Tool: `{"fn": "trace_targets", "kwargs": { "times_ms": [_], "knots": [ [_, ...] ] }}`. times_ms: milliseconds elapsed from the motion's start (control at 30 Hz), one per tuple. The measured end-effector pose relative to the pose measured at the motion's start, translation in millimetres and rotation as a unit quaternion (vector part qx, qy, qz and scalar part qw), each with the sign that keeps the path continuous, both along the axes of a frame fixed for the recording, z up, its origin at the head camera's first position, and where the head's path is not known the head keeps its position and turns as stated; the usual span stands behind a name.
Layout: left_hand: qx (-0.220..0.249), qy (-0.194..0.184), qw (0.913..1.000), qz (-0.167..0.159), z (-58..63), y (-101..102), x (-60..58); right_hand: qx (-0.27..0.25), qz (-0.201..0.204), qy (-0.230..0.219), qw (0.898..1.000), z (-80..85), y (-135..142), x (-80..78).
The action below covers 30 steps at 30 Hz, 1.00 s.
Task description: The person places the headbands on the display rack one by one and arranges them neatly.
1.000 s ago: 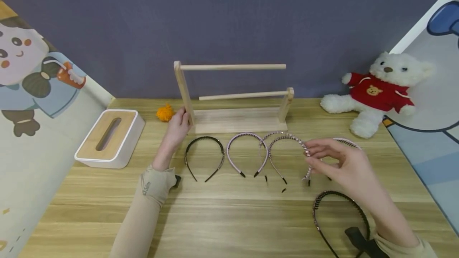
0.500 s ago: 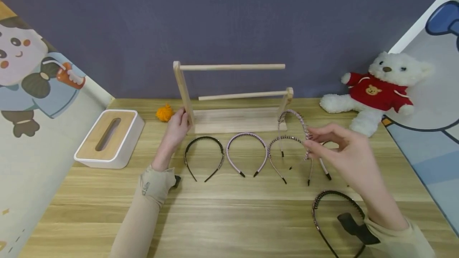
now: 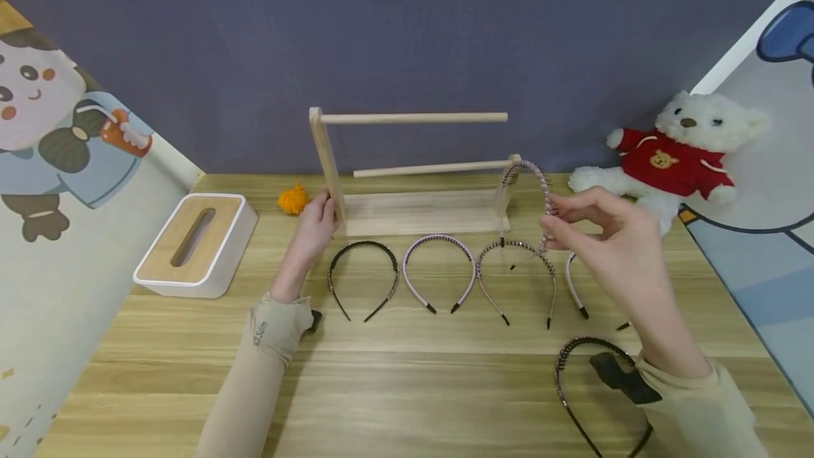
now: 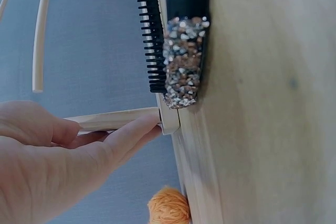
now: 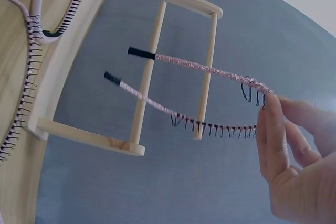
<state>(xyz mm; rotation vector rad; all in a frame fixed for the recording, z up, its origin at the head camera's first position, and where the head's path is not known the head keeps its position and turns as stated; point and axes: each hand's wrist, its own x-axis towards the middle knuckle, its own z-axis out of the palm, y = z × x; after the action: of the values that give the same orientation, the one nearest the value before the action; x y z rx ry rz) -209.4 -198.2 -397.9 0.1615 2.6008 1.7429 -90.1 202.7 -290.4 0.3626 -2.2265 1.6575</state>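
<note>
The right hand (image 3: 613, 240) has risen from lower over the table (image 3: 394, 394), bringing a glittery pink headband (image 3: 546, 193) up to the right end of the wooden stand (image 3: 422, 214), while the left hand (image 3: 313, 225) stays at the stand's left post. The right thumb and fingers pinch the band on its right side, with the arch up and the visible black tip pointing down. From the head, the band overlaps the short right post; whether it touches the wood is hard to tell. The left hand grips the lower part of the tall post between thumb and fingers, just beside an orange pompom (image 3: 293, 199).

In front of the stand lie a black headband (image 3: 363, 244), a lilac headband (image 3: 439, 237) and a beaded headband (image 3: 516, 243), side by side. A pale headband (image 3: 575, 292) is partly hidden behind the right hand, and a dark headband (image 3: 559, 377) lies nearer the person, partly under the right sleeve.
</note>
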Motion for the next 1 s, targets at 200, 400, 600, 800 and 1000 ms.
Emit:
{"fn": "trace_targets", "kwargs": {
  "times_ms": [200,400,600,800,1000],
  "knots": [
    [-0.005,-0.003,1.0000,0.004,-2.1,-0.1,-0.9,0.005,-0.013,0.027,1.000,8.5,0.0,-12.7],
    [-0.007,-0.001,0.9999,0.008,-3.8,-0.2,-2.4,0.002,-0.025,0.045,0.999,19.8,-0.7,-25.4],
    [-0.003,-0.005,1.0000,0.005,-3.7,-0.3,-3.1,0.037,-0.047,0.061,0.996,24.8,-3.2,-33.6],
    [0.010,-0.010,0.9999,-0.001,-1.0,0.3,-1.0,0.018,-0.047,0.059,0.997,28.0,-2.8,-40.5],
    [0.003,-0.005,1.0000,0.001,-1.3,0.7,-1.0,0.034,-0.058,0.060,0.996,29.9,-4.9,-48.8]
  ]
}}
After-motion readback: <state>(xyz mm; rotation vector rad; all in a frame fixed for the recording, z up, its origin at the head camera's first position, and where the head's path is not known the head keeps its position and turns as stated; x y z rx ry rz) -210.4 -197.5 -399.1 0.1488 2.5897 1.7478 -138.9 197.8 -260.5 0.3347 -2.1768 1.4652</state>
